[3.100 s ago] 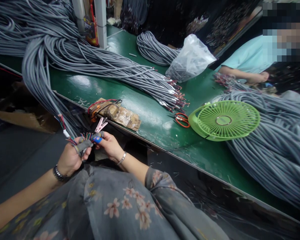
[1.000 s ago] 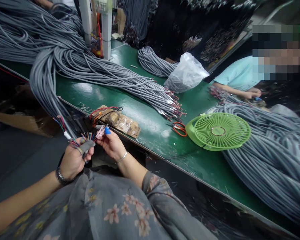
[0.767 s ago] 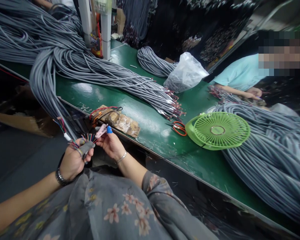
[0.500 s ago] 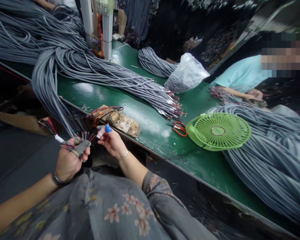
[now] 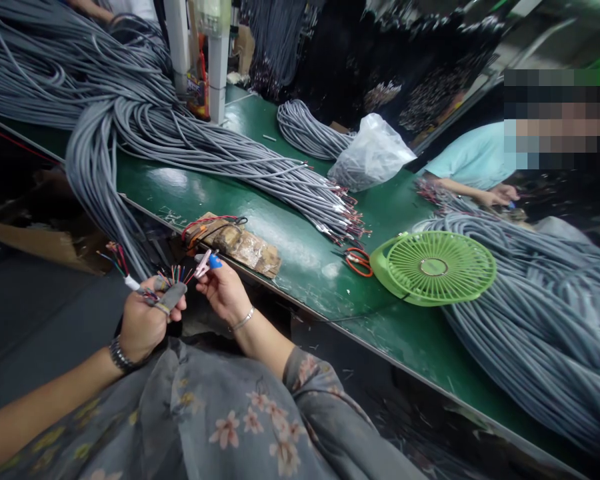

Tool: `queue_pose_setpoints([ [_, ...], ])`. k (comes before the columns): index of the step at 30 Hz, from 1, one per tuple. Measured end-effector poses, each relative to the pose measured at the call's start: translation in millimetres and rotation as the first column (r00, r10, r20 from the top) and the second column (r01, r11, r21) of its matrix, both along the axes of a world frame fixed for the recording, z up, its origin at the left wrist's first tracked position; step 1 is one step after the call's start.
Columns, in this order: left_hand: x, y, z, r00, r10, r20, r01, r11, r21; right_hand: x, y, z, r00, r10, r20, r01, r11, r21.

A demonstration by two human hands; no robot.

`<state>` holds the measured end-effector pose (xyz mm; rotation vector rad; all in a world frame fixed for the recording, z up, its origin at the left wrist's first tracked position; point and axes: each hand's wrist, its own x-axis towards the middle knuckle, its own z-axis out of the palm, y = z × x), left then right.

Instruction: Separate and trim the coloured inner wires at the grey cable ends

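Note:
My left hand [image 5: 143, 323] is closed round the stripped end of a grey cable, and grey coverings are on its thumb and finger. Thin coloured wires [image 5: 176, 273] fan up past these fingers. Just left of them, a white-banded cable end [image 5: 131, 283] sticks out with red, blue and green wires. My right hand [image 5: 223, 290], with a blue cover on a fingertip, is pinched close to the wire tips. At its fingertips is a small pale pink piece [image 5: 203, 265]; whether it is a clip or a finger wrapping I cannot make out.
Behind my hands, a tape-wrapped block [image 5: 247, 247] lies at the green table's [image 5: 300, 233] edge. Grey cable bundles [image 5: 220, 147] stretch across. Orange-handled scissors [image 5: 359, 262], a green fan [image 5: 435, 267] and a plastic bag [image 5: 373, 153] are farther right. A co-worker [image 5: 473, 157] handles wires.
My left hand has moved slightly right, still round the wires. The pink piece at my right fingertips has turned more upright. The co-worker's hands have shifted.

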<state>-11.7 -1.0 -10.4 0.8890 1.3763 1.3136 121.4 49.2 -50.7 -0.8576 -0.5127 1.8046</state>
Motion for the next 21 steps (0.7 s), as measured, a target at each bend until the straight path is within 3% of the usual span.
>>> queue_pose_setpoints([
  [7,0,1,-0.9,1.000,-0.002,-0.003,0.002,1.000,0.017,-4,1,-17.7,0.978,-0.146,0.148,0.126,0.983,0.136],
  [13,1,2,-4.7,0.998,-0.032,-0.044,0.033,0.999,0.016,-4,7,-8.8,0.998,-0.019,-0.053,0.018,1.000,-0.023],
  [17,-2,2,-11.4,0.996,-0.040,-0.082,0.044,0.998,0.044,-7,8,-1.5,0.990,-0.079,-0.117,0.063,0.989,-0.131],
  [21,-6,2,-18.6,0.983,-0.070,-0.167,0.084,0.993,0.078,-10,8,1.1,0.984,-0.114,-0.139,0.093,0.984,-0.153],
])
